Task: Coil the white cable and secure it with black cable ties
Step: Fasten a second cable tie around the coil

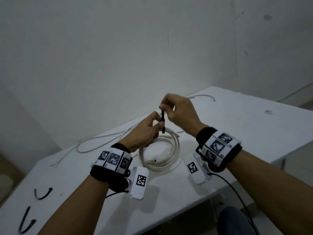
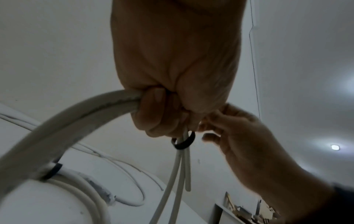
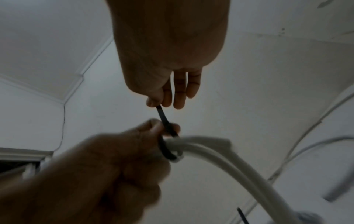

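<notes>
White cable [image 1: 159, 150] bundle gripped by left fingers [image 1: 156, 127], apparently.

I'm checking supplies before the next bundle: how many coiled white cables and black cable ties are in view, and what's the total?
Coiled white cable: 1
Black cable ties: 4 (pinched tie in the right hand, fastened tie on that cable, two loose ties on the table)
Total: 5

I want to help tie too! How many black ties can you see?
4, perhaps more hidden. One black tie pulled up by the right hand around the white cable; one already on the coil; two spare at the table's near-left corner.
</notes>
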A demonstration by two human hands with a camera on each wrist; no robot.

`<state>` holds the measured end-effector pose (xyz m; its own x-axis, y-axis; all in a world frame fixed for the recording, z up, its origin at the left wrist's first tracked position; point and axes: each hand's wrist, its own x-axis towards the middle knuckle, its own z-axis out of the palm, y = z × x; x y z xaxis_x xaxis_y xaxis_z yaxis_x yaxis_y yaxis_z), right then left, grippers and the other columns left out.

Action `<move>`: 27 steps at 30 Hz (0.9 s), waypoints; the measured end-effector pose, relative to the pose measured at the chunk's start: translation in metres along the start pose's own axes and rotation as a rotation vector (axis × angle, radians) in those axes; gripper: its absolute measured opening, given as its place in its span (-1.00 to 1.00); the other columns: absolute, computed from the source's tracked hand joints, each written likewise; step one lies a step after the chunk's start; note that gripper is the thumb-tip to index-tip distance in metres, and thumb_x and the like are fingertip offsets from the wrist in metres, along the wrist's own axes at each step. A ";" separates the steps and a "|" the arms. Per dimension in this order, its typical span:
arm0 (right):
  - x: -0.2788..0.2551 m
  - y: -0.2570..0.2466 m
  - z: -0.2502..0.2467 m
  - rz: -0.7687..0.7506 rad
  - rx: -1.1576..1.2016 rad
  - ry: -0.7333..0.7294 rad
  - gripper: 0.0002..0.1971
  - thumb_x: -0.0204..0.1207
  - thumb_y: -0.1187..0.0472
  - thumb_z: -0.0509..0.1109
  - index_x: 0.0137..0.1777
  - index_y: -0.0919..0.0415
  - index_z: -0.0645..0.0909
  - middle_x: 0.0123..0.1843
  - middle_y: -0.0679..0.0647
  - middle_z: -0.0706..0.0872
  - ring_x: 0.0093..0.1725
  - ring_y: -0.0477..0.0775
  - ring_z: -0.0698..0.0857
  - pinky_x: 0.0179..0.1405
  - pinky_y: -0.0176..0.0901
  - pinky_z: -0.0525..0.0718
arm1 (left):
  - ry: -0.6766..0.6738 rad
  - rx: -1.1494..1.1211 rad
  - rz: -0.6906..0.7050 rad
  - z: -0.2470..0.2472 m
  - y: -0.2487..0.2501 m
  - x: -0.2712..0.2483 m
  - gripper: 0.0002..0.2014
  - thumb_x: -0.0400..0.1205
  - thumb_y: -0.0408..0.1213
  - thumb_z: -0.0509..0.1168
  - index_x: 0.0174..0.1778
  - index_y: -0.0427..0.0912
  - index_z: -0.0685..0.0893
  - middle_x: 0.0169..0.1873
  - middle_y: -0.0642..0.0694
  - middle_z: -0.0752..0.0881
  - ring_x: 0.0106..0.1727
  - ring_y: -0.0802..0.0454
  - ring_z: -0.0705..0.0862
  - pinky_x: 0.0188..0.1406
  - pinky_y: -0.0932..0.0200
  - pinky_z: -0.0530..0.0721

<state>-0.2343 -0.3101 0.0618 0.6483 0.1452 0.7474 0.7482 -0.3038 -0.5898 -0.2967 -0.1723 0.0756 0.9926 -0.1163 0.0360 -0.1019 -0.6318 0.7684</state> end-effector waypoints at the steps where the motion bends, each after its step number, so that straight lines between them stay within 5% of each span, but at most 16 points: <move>1: 0.010 -0.003 -0.005 0.005 0.010 0.016 -0.91 0.50 0.26 0.41 -0.21 0.25 0.63 -0.29 0.03 0.69 -0.28 0.04 0.60 -0.20 -0.10 0.59 | -0.010 0.005 -0.012 0.002 -0.002 -0.001 -0.86 0.77 -0.18 0.10 -0.07 -0.12 0.41 -0.67 0.10 0.34 -0.62 0.12 0.19 -0.66 0.28 0.14; 8: 0.039 -0.011 -0.012 0.135 -0.001 -0.134 -0.88 0.54 0.28 0.38 -0.22 0.21 0.56 -0.30 -0.02 0.66 -0.31 -0.02 0.62 -0.27 -0.23 0.54 | -0.020 -0.030 -0.085 0.005 0.005 -0.001 -0.80 0.72 -0.21 0.14 -0.25 -0.05 0.41 -0.62 0.03 0.32 -0.61 0.08 0.18 -0.65 0.26 0.12; 11: 0.040 -0.012 -0.015 0.275 0.226 -0.200 -0.85 0.60 0.32 0.31 -0.21 0.25 0.52 -0.28 0.16 0.76 -0.46 -0.09 0.72 -0.46 -0.38 0.62 | 0.015 -0.061 -0.082 0.005 0.002 -0.003 -0.74 0.71 -0.15 0.17 -0.32 -0.02 0.44 -0.58 -0.02 0.31 -0.61 0.08 0.19 -0.66 0.25 0.13; 14: 0.037 -0.012 -0.019 0.405 0.496 -0.234 -0.82 0.68 0.28 0.20 -0.18 0.20 0.42 -0.34 0.17 0.75 -0.49 0.04 0.74 -0.45 -0.22 0.61 | 0.053 -0.019 -0.053 0.006 0.008 0.000 -0.79 0.71 -0.11 0.19 -0.19 -0.10 0.54 -0.56 -0.06 0.34 -0.61 0.07 0.21 -0.67 0.27 0.16; 18: 0.035 -0.011 -0.015 0.471 0.758 -0.282 -0.77 0.70 0.30 0.17 -0.22 0.17 0.34 -0.44 0.10 0.55 -0.52 0.04 0.56 -0.41 -0.15 0.53 | 0.018 -0.003 -0.089 0.010 0.012 0.003 -0.75 0.72 -0.15 0.14 -0.02 -0.19 0.67 -0.62 -0.03 0.33 -0.64 0.08 0.20 -0.69 0.29 0.14; 24: 0.035 -0.002 -0.001 0.568 0.776 -0.176 -0.69 0.68 0.40 0.15 -0.30 0.17 0.26 -0.41 0.07 0.38 -0.50 -0.07 0.38 -0.58 -0.28 0.37 | -0.010 -0.004 -0.168 0.022 0.012 0.001 -0.75 0.69 -0.16 0.14 -0.29 -0.09 0.59 -0.60 -0.03 0.28 -0.64 0.09 0.16 -0.68 0.33 0.10; 27: 0.037 0.001 0.004 0.617 0.738 -0.177 -0.66 0.67 0.42 0.15 -0.34 0.17 0.24 -0.45 0.09 0.35 -0.51 -0.03 0.34 -0.61 -0.27 0.32 | -0.022 -0.017 -0.211 0.023 0.010 -0.002 -0.77 0.69 -0.16 0.14 -0.26 -0.12 0.53 -0.60 -0.01 0.27 -0.63 0.10 0.14 -0.68 0.33 0.10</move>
<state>-0.2091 -0.3009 0.0870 0.9224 0.3157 0.2224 0.1322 0.2831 -0.9499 -0.3010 -0.1960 0.0681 0.9901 -0.0001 -0.1405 0.1090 -0.6309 0.7682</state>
